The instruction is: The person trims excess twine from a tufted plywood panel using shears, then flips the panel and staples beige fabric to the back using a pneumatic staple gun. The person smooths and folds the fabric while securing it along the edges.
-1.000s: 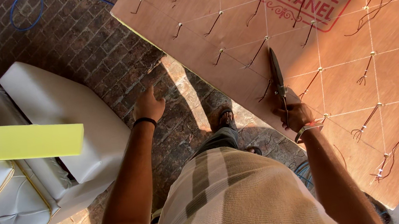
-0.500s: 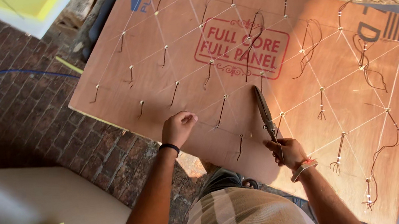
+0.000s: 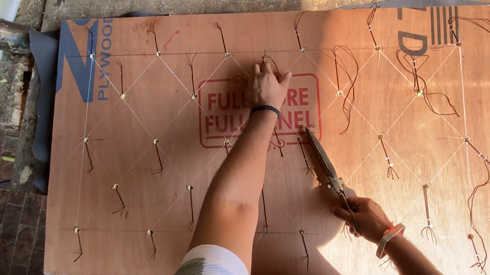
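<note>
flat plywood panel (image 3: 137, 192), knotted brown cords (image 3: 346, 77)

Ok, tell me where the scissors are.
In the head view, the scissors are in the right hand, blades lying on the plywood panel, right of the left forearm.

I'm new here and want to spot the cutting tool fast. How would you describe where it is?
Find the big plywood board lying flat, studded with knotted dark cords. Near its lower middle, the right hand grips scissors, blades pointing up the board. They are the only long metal thing there; everything around is thin cord.
</note>
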{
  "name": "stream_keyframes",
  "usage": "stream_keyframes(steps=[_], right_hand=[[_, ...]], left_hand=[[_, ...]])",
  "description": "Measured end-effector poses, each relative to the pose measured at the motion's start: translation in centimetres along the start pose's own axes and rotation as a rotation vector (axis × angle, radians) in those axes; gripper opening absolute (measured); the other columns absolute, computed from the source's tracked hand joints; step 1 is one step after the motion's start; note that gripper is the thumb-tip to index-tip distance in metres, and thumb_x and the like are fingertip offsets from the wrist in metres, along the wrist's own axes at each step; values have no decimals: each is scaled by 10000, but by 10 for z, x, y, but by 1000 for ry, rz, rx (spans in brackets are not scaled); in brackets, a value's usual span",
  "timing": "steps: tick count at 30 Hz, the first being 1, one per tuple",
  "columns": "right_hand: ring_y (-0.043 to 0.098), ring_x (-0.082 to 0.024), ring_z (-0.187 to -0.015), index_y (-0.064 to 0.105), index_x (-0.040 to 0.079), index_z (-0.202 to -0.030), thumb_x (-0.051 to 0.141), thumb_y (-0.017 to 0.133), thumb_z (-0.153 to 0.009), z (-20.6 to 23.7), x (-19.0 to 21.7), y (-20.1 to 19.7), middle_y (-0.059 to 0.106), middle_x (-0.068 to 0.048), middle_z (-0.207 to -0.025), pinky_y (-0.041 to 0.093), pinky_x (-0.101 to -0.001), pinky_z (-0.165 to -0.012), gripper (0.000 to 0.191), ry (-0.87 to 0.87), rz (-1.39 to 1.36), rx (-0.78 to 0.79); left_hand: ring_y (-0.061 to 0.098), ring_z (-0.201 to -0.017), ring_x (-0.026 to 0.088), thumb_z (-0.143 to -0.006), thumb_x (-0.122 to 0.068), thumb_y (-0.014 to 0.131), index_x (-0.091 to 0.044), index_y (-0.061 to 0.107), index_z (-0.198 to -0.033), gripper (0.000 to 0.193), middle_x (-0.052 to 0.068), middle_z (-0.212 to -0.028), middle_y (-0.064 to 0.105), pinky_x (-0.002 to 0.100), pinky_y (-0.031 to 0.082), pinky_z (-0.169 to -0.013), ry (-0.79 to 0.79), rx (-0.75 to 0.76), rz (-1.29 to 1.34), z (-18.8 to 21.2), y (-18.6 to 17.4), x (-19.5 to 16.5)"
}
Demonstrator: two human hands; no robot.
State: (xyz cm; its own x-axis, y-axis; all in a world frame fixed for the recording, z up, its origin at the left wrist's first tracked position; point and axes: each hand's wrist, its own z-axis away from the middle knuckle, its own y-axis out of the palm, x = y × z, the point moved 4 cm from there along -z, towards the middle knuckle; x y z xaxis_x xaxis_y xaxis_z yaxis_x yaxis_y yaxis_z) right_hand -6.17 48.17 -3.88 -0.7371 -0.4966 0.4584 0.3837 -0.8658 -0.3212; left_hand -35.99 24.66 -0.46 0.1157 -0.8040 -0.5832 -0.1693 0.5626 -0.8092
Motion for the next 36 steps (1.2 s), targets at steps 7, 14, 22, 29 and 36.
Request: stream_keyframes(steps=[7,14,22,29,36], right_hand=[[519,-138,-457,661,30,-749,399,778,-863,-7,1,-9,517,-39,-541,425,-314,-443,403,9,-18,24],[512,-135,-457,571,91,-740,487,722,-869,-25,57,7,506,-7,-559,443,-305,-442,443,-179,-363,175],[495,-142,-488,514,125,-725,598,712,-866,-91,196,43,491,-6,-573,405,-301,-449,531,-233,-455,187],[386,-114,-454,629,99,-745,527,802,-797,-84,183,25,422,11,-575,291,-298,-414,465,-194,-423,163],[463,-121,-435,518,101,-699,564,769,-830,-113,202,15,463,5,-558,350,-284,-399,542,-269,-513,240]], left_hand=[[710,-934,274,-885,-309,699,-144,707,-893,166,80,-987,700,432,606,-771,47,-194,-82,-49,27,2],[664,-871,168,-930,-137,696,-2,749,-973,151,69,-912,738,327,518,-872,-580,52,1128,-17,12,80],[742,-951,173,-937,-138,697,-25,787,-996,156,90,-1000,799,307,579,-886,-499,48,973,7,-1,89],[734,-836,163,-915,-137,728,-7,792,-932,147,84,-899,796,303,594,-785,-297,-35,884,8,5,92],[708,-768,143,-930,-130,731,-16,792,-936,130,73,-847,787,298,564,-718,-187,-98,713,7,12,79]])
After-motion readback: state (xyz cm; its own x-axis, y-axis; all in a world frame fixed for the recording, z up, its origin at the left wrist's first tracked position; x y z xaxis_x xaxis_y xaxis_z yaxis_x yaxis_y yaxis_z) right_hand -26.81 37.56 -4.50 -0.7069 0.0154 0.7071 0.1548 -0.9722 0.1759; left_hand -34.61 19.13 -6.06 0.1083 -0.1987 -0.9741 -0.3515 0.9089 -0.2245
